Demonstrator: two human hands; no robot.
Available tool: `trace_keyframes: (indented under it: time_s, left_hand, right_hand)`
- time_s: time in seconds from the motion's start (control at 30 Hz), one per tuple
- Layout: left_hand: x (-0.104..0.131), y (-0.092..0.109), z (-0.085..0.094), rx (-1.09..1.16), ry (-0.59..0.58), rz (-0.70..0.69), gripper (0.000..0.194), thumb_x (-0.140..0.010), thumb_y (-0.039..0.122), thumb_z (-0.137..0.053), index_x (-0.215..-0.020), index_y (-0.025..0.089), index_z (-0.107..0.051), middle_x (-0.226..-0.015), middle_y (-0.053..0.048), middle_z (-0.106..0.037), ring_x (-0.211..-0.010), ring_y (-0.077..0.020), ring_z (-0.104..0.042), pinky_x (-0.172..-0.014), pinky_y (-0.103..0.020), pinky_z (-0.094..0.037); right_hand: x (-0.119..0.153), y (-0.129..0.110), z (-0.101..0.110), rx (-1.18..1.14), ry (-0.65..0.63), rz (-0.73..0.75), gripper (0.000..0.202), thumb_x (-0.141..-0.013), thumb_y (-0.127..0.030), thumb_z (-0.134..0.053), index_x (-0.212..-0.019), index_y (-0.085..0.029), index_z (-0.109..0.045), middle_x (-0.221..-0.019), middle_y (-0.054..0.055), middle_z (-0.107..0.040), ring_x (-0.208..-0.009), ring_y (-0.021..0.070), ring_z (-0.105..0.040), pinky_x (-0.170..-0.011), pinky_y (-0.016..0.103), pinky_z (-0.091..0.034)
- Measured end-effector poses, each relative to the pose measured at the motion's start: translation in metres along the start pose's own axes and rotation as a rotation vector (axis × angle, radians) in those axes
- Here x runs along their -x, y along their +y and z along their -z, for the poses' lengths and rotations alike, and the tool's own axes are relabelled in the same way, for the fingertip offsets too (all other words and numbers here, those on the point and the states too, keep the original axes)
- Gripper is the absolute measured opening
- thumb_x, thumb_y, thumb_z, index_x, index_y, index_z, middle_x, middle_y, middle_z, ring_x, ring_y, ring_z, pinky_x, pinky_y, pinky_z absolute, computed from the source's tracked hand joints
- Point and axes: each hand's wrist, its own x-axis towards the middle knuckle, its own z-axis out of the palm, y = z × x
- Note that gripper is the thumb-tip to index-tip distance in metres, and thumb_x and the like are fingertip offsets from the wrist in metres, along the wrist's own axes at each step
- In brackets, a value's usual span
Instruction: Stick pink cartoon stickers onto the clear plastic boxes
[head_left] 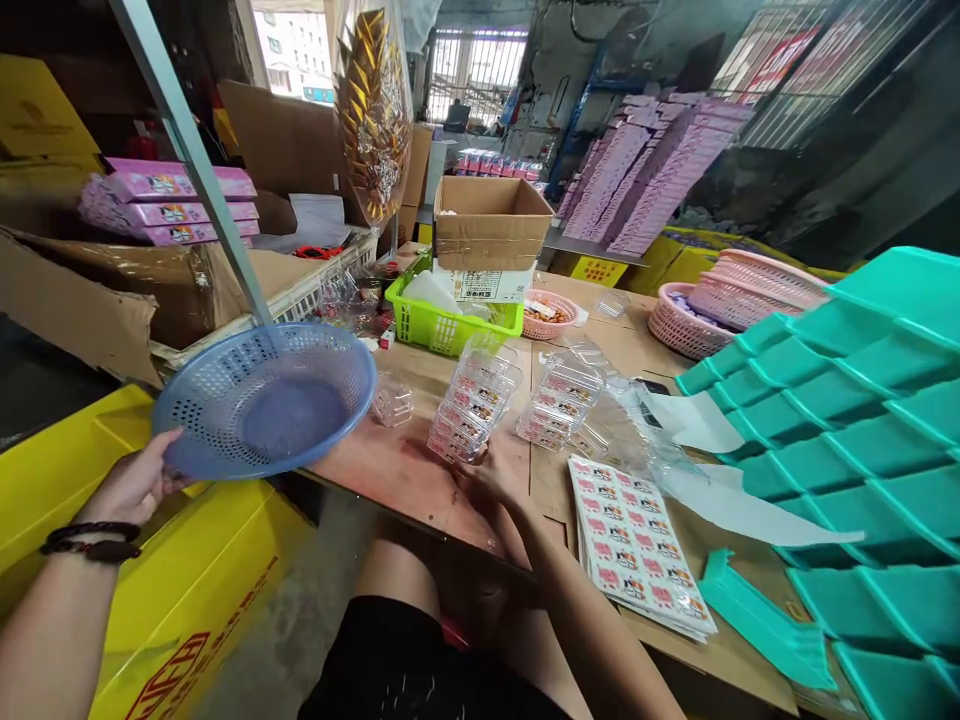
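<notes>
Over the left end of the table (pixel 375 455), a blue basket (pixel 292 415) is hanging partly past the edge, with the left hand (pixel 139 480) gripping its outer rim. That one-sided grip is probably leaving the basket prone to tipping; whether the table is bearing any of its weight, I cannot tell. If it were swinging inward, its rim could be knocking the clear box (pixel 392 400) lying just beside it.

The right hand (pixel 487 475) is touching the near end of a leaning stack of labelled clear boxes (pixel 474 400), its fingers curling there; whether they are actually closing on the plastic, I cannot tell. The stack is standing near the table's front edge, between the single box and a second labelled stack (pixel 562 400). The thin, smooth shells are likely offering little friction, so an uneven push could be making the column slide apart, and a hard squeeze could be denting the lower boxes. Any sideways drift to the right could be toppling the second stack too.

Farther right, the sticker sheets (pixel 645 550) are lying close to the front edge, where the right forearm is passing nearby; a brushing elbow could be fanning them out or dragging them off.
</notes>
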Motion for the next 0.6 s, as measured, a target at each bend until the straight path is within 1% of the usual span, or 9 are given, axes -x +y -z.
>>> trace_keyframes:
  time_s: [0.03, 0.1, 0.17, 0.2, 0.27, 0.33, 0.47, 0.53, 0.6]
  left_hand:
    - [0.005, 0.003, 0.002, 0.034, -0.007, 0.038, 0.028, -0.074, 0.045, -0.055, -0.087, 0.021, -0.062, -0.076, -0.005, -0.073, -0.068, -0.0259, -0.069, -0.062, -0.045, -0.059]
    - [0.027, 0.010, -0.001, -0.015, 0.173, -0.059, 0.045, -0.071, 0.050, -0.062, -0.106, 0.020, -0.062, -0.104, -0.012, -0.073, -0.098, -0.0342, -0.068, -0.089, -0.060, -0.052]
    - [0.066, 0.024, -0.019, -0.168, 0.519, -0.503, 0.077, -0.061, 0.048, -0.074, -0.129, 0.016, -0.055, -0.133, -0.019, -0.059, -0.125, -0.0405, -0.052, -0.110, -0.065, -0.030]
    - [0.089, 0.035, -0.035, -0.107, 0.561, -0.781, 0.084, -0.066, 0.048, -0.071, -0.140, 0.014, -0.046, -0.143, -0.021, -0.050, -0.133, -0.0395, -0.045, -0.114, -0.063, -0.027]
    - [0.135, 0.064, -0.083, 0.067, 0.267, -1.166, 0.068, -0.084, 0.039, -0.057, -0.147, 0.022, -0.038, -0.147, -0.015, -0.047, -0.134, -0.0310, -0.048, -0.110, -0.055, -0.038]
    - [0.169, 0.098, -0.142, -0.061, -0.103, -1.364, 0.049, -0.089, 0.034, -0.055, -0.137, 0.025, -0.052, -0.154, -0.012, -0.039, -0.141, -0.0289, -0.039, -0.115, -0.050, -0.034]
    - [0.182, 0.144, -0.248, -0.149, -0.261, -1.416, 0.043, -0.096, 0.039, -0.045, -0.133, 0.021, -0.057, -0.151, -0.013, -0.043, -0.141, -0.0303, -0.036, -0.116, -0.056, -0.028]
    - [0.174, 0.148, -0.278, -0.180, -0.318, -1.351, 0.041, -0.099, 0.039, -0.039, -0.127, 0.019, -0.062, -0.143, -0.014, -0.052, -0.135, -0.0281, -0.044, -0.113, -0.052, -0.034]
    - [0.169, 0.143, -0.290, -0.183, -0.345, -1.317, 0.043, -0.100, 0.038, -0.035, -0.122, 0.017, -0.065, -0.136, -0.015, -0.057, -0.130, -0.0259, -0.049, -0.111, -0.047, -0.038]
  right_hand:
    - [-0.001, 0.001, -0.001, -0.025, -0.022, 0.003, 0.085, -0.064, -0.041, -0.077, -0.132, -0.020, -0.031, -0.118, 0.015, -0.067, -0.096, 0.0255, -0.070, -0.088, 0.043, -0.059]
    - [-0.002, 0.003, -0.003, -0.081, -0.062, 0.027, 0.089, -0.065, -0.038, -0.076, -0.136, -0.020, -0.026, -0.125, 0.016, -0.063, -0.103, 0.0254, -0.069, -0.094, 0.044, -0.057]
    - [-0.003, 0.003, -0.004, -0.106, -0.078, 0.055, 0.091, -0.065, -0.033, -0.076, -0.138, -0.019, -0.023, -0.134, 0.017, -0.058, -0.113, 0.0258, -0.065, -0.101, 0.045, -0.053]
    - [-0.002, 0.001, -0.004, -0.099, -0.072, 0.064, 0.090, -0.066, -0.031, -0.075, -0.139, -0.019, -0.024, -0.135, 0.018, -0.057, -0.117, 0.0261, -0.063, -0.103, 0.045, -0.051]
    - [0.000, -0.003, -0.005, -0.054, -0.043, 0.069, 0.084, -0.067, -0.028, -0.074, -0.137, -0.017, -0.028, -0.133, 0.017, -0.058, -0.118, 0.0264, -0.062, -0.105, 0.045, -0.050]
    - [0.002, -0.010, -0.007, -0.004, 0.002, 0.089, 0.080, -0.068, -0.026, -0.072, -0.136, -0.016, -0.032, -0.132, 0.017, -0.059, -0.118, 0.0265, -0.061, -0.105, 0.045, -0.049]
    - [0.004, -0.022, -0.010, 0.052, 0.060, 0.132, 0.082, -0.065, -0.018, -0.070, -0.138, -0.016, -0.035, -0.138, 0.018, -0.055, -0.121, 0.0258, -0.058, -0.104, 0.040, -0.048]
    - [0.004, -0.023, -0.010, 0.053, 0.063, 0.113, 0.078, -0.064, -0.017, -0.070, -0.136, -0.015, -0.038, -0.132, 0.017, -0.059, -0.118, 0.0247, -0.060, -0.101, 0.038, -0.050]
    - [0.006, -0.021, -0.010, 0.046, 0.066, 0.097, 0.073, -0.065, -0.019, -0.070, -0.132, -0.015, -0.040, -0.121, 0.014, -0.066, -0.111, 0.0238, -0.063, -0.095, 0.036, -0.053]
